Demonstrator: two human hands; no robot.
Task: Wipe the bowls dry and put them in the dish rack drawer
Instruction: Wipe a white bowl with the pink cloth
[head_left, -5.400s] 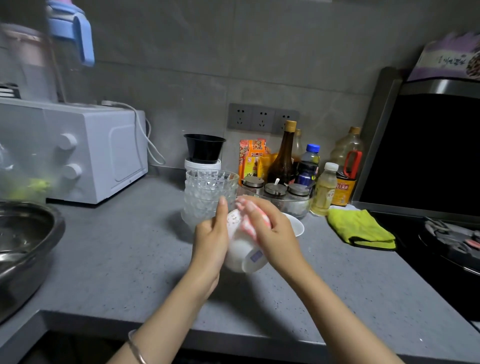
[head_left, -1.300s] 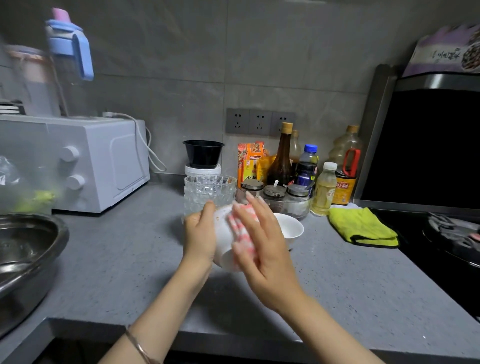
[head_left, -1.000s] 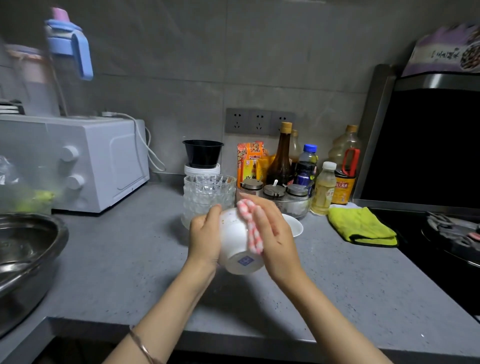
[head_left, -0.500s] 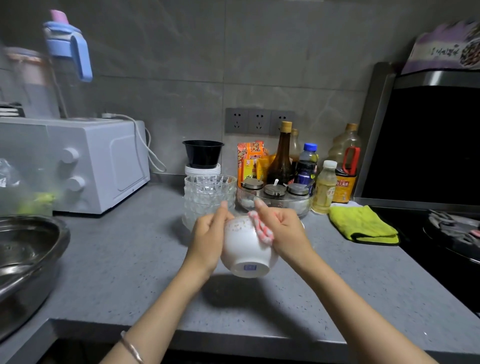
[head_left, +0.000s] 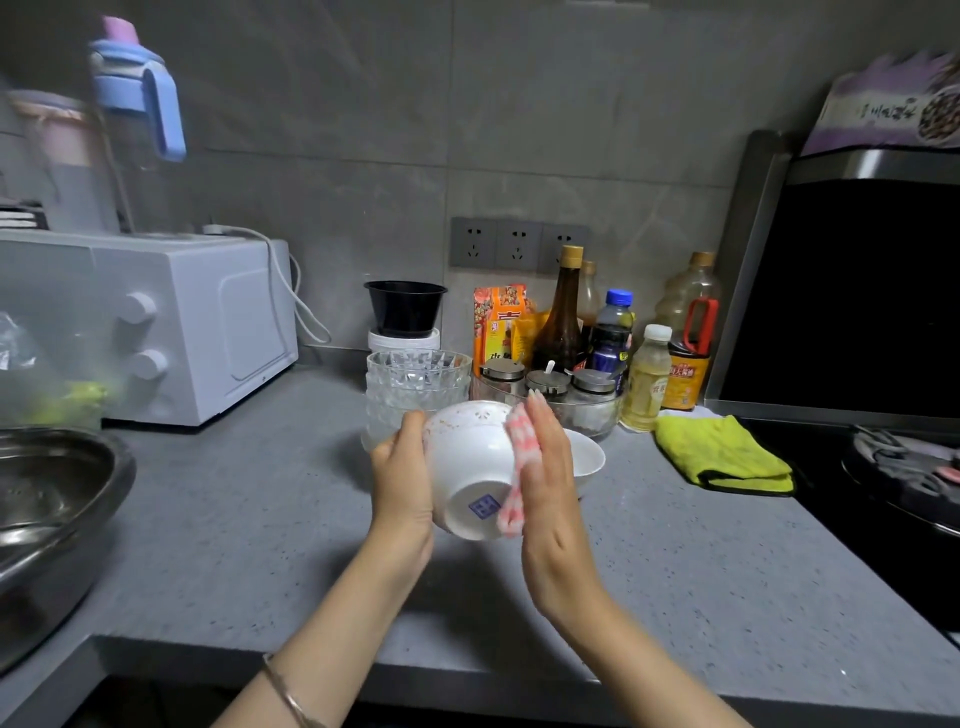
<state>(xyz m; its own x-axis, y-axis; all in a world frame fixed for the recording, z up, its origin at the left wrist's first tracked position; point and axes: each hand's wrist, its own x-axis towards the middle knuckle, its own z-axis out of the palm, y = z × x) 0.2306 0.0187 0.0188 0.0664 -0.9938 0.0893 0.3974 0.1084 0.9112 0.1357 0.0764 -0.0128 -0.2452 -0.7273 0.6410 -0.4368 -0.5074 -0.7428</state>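
centre of the frame: the left hand (head_left: 402, 483) grips a bowl (head_left: 467, 462) above the counter (head_left: 234, 519), its base turned toward the camera. the right hand (head_left: 548, 483), fingers straight, presses a cloth (head_left: 519, 457) flat against the bowl's side. wiping looks midway on this one. a second bowl (head_left: 589, 457) just behind and the glass bowls (head_left: 415, 379) wait. no drawer is in view, so stowing looks not yet begun.
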